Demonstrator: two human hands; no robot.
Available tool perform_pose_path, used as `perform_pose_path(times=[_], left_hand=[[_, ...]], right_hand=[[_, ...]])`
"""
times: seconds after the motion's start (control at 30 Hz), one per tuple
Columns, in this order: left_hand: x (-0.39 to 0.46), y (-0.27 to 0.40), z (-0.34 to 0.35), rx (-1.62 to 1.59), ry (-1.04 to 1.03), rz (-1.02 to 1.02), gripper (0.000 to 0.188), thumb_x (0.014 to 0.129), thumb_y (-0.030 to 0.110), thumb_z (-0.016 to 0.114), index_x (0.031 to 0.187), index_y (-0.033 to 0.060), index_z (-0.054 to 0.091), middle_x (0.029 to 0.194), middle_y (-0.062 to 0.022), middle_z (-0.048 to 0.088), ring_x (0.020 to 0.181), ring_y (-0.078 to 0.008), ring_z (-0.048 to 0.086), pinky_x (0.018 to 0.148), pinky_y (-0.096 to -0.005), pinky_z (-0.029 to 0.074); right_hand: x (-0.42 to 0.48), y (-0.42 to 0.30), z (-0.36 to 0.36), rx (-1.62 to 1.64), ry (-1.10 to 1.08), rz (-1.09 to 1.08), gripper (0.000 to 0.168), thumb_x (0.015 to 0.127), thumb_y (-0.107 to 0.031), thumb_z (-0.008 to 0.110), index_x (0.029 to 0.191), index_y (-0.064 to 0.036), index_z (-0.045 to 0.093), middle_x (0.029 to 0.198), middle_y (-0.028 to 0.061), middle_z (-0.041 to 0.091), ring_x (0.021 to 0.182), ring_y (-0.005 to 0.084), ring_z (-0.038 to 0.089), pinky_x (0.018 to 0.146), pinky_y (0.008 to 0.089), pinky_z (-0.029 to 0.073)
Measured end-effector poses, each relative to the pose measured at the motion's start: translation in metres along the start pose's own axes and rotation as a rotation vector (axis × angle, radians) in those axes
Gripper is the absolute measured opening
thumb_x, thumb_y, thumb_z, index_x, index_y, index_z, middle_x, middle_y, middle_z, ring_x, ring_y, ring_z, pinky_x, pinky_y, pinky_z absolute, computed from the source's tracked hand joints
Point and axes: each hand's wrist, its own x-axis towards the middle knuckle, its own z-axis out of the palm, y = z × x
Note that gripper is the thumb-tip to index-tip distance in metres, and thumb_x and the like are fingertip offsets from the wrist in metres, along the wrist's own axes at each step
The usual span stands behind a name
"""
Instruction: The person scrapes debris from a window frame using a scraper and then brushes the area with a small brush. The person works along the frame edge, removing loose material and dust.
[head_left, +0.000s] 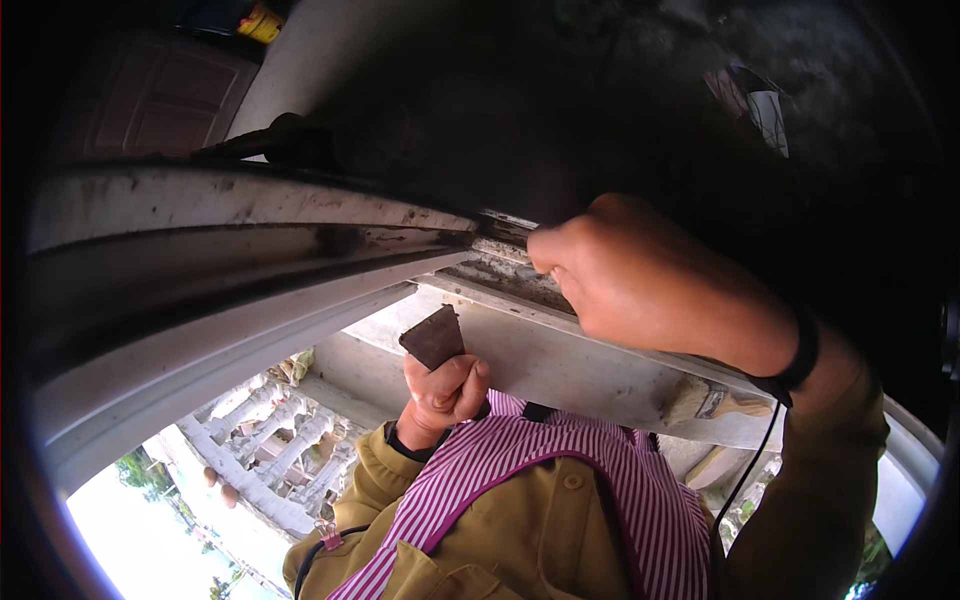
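Observation:
My left hand (444, 391) is closed around a flat, dark piece (434, 337) with rough, crumbly edges, held upright below the window sill. My right hand (637, 281) reaches to the dirty track (510, 271) at the bottom of the window frame. Its fingers pinch a small greyish thing (527, 273), mostly hidden, whose tip lies at the track; its kind cannot be told. Dark grime and crumbs lie along the track near the frame's corner.
The white window frame (247, 300) with dark stains runs along the left. A pale sill (555, 360) lies between me and the track. Outside stands a balustrade (285, 442). A black cable (750, 469) hangs from my right wrist. A panelled door (172, 105) is at the upper left.

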Motion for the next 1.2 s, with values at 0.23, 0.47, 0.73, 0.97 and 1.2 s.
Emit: perform_pose_path(times=[0.23,0.47,0.73,0.97,1.2], left_hand=[[-0.002,-0.003,0.000,-0.014,-0.019,-0.010,0.013,0.079,-0.001,0.061,0.066,0.0030,0.061,0.060,-0.0081,0.058,0.051,-0.0209,0.055,0.049,-0.0324,0.041],[-0.003,-0.001,0.003,-0.020,0.000,-0.010,0.012,0.077,-0.002,0.061,0.066,0.0031,0.061,0.061,-0.0089,0.058,0.052,-0.0234,0.056,0.051,-0.0335,0.043],[-0.002,0.001,0.000,0.006,0.008,-0.011,0.010,0.076,-0.001,0.062,0.067,0.0032,0.062,0.062,-0.0095,0.058,0.053,-0.0258,0.057,0.051,-0.0342,0.043],[-0.003,0.000,0.000,-0.017,0.000,-0.013,0.012,0.078,-0.001,0.063,0.067,0.0033,0.062,0.060,-0.0084,0.056,0.052,-0.0250,0.055,0.051,-0.0338,0.041],[-0.004,0.001,0.002,-0.001,-0.001,-0.010,0.012,0.078,0.000,0.063,0.066,0.0030,0.062,0.060,-0.0089,0.055,0.052,-0.0249,0.054,0.051,-0.0340,0.041]], right_hand=[[0.021,-0.006,0.010,0.097,0.272,-0.165,0.002,0.082,-0.003,0.062,0.081,-0.001,0.062,0.071,0.0221,0.062,0.064,0.0395,0.063,0.054,0.0434,0.047],[0.008,-0.014,-0.001,0.063,0.229,-0.029,0.003,0.081,0.000,0.060,0.081,-0.002,0.063,0.067,0.0208,0.061,0.061,0.0401,0.062,0.052,0.0422,0.046],[-0.005,-0.004,0.005,-0.082,-0.034,0.029,0.006,0.082,-0.001,0.059,0.081,0.001,0.064,0.071,0.0220,0.063,0.062,0.0383,0.063,0.053,0.0415,0.047],[0.000,0.009,0.005,0.055,0.372,-0.047,0.009,0.084,-0.002,0.058,0.086,0.001,0.066,0.072,0.0215,0.063,0.064,0.0373,0.064,0.056,0.0411,0.049],[0.010,0.007,0.017,0.016,0.362,-0.046,0.009,0.084,-0.003,0.058,0.086,-0.002,0.066,0.074,0.0205,0.064,0.066,0.0383,0.064,0.057,0.0413,0.050]])
